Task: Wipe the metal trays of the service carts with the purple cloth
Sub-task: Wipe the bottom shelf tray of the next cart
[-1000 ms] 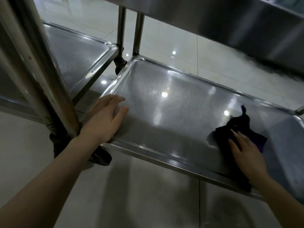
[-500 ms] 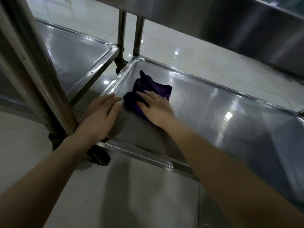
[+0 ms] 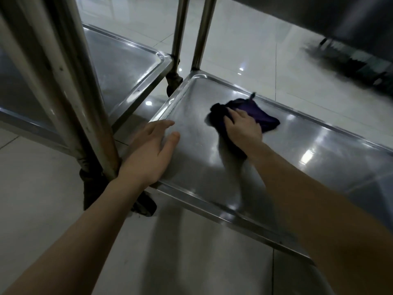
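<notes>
Purple cloth [image 3: 259, 116] sits mid-frame on the lower tray [image 3: 319, 167], near its far rim, pinned under our right hand [image 3: 242, 128]. The fingers [image 3: 231, 116] lie fairly flat on top, slightly spread, pressing rather than pinching. The cloth bunches dark past the fingertips toward upper left and fans out purple to the right of the knuckles, with its long axis roughly left-right along the far rim. Our left hand [image 3: 148, 154] lies flat on the tray's left corner, fingers straight and close, thumb apart, holding nothing. It probably braces the cart. Most bare tray lies right of the cloth, toward lower right, so we judge the next stroke runs that way, right hand only.
</notes>
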`<state>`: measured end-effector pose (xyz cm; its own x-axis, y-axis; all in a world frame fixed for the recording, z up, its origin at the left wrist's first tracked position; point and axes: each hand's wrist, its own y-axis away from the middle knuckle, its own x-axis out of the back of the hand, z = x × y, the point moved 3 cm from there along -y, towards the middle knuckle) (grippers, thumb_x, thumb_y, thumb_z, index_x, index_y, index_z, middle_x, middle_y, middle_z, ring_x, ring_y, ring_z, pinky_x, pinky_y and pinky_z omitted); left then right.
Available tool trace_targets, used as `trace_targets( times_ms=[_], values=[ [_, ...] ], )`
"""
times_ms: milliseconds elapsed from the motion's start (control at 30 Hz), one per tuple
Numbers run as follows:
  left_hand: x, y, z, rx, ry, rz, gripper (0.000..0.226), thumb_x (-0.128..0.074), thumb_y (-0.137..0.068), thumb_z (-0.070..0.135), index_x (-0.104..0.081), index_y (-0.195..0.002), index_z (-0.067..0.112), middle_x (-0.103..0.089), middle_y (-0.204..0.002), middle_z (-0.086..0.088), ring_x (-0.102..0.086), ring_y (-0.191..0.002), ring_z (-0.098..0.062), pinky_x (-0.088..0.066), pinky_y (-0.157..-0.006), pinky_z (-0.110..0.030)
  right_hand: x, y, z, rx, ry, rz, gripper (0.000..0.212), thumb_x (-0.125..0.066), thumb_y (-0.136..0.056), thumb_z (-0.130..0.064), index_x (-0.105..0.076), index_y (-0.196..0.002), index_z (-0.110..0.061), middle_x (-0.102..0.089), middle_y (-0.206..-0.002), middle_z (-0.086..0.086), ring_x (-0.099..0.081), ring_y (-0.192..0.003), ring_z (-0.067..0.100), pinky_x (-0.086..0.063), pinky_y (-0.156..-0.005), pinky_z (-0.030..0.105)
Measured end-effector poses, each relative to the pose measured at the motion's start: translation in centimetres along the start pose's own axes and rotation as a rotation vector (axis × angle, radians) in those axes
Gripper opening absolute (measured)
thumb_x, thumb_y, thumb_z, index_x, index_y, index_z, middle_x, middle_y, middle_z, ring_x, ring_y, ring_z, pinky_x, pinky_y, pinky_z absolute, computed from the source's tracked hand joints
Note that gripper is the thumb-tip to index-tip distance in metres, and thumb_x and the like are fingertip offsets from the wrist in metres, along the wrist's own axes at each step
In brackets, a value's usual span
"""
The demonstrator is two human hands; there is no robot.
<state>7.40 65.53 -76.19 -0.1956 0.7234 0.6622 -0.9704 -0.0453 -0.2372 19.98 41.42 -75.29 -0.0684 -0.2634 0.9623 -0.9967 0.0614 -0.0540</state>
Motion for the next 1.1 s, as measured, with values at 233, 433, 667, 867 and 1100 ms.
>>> trace_targets(
  times_ms=[233, 433, 667, 867, 1100],
  values=[
    [0.8, -0.4, 0.1, 0.024, 0.073, 0.036, 0.056, -0.021, -0.093, 0.055, -0.041, -0.139, 0.031, -0.044, -0.140, 0.000, -0.041, -0.128, -0.018, -0.034, -0.101, -0.033, -1.8, 1.5, -7.6, 0.407, -0.062, -0.040, 0.044, -0.036, -0.099, -0.049, -0.041, -0.142, -0.041, -0.040, -0.150, -0.007, -0.034, -0.138, 0.017, -0.021, -0.116, 0.042],
    [0.8, -0.1, -0.1, 0.030, 0.145, 0.103, 0.053, -0.022, -0.095, 0.053, -0.042, -0.139, 0.032, -0.044, -0.143, 0.004, -0.035, -0.133, -0.013, -0.026, -0.102, -0.027, 2.2, 2.0, 7.0, -0.068, -0.001, 0.140, 0.045, -0.036, -0.100, -0.044, -0.044, -0.142, -0.033, -0.043, -0.148, -0.001, -0.043, -0.133, 0.026, -0.031, -0.110, 0.039],
    [0.7, -0.2, 0.1, 0.007, 0.097, 0.094, 0.054, -0.021, -0.094, 0.052, -0.040, -0.140, 0.031, -0.042, -0.144, 0.003, -0.038, -0.130, -0.014, -0.030, -0.098, -0.028, -0.6, -1.3, -2.8, 0.053, 0.006, -0.018, 0.046, -0.034, -0.098, -0.050, -0.037, -0.143, -0.043, -0.031, -0.155, -0.009, -0.029, -0.142, 0.022, -0.013, -0.115, 0.058],
    [1.3, -0.2, 0.7, 0.000, 0.158, 0.147, 0.052, -0.024, -0.096, 0.047, -0.039, -0.141, 0.025, -0.040, -0.145, -0.001, -0.038, -0.132, -0.017, -0.038, -0.106, -0.039, -3.3, 4.2, -12.6, 0.551, -0.018, -0.159, 0.049, -0.032, -0.100, -0.050, -0.028, -0.148, -0.041, -0.024, -0.158, -0.009, -0.019, -0.146, 0.020, -0.010, -0.117, 0.056],
    [1.3, 0.1, 0.7, -0.047, 0.190, 0.129, 0.046, -0.020, -0.099, 0.043, -0.040, -0.138, 0.028, -0.046, -0.138, 0.002, -0.042, -0.127, -0.013, -0.035, -0.098, -0.030, 0.0, 16.4, -5.9, 0.729, -0.090, -0.242, 0.043, -0.043, -0.099, -0.045, -0.047, -0.140, -0.034, -0.038, -0.151, -0.013, -0.025, -0.144, 0.009, -0.012, -0.119, 0.046]
  ],
)
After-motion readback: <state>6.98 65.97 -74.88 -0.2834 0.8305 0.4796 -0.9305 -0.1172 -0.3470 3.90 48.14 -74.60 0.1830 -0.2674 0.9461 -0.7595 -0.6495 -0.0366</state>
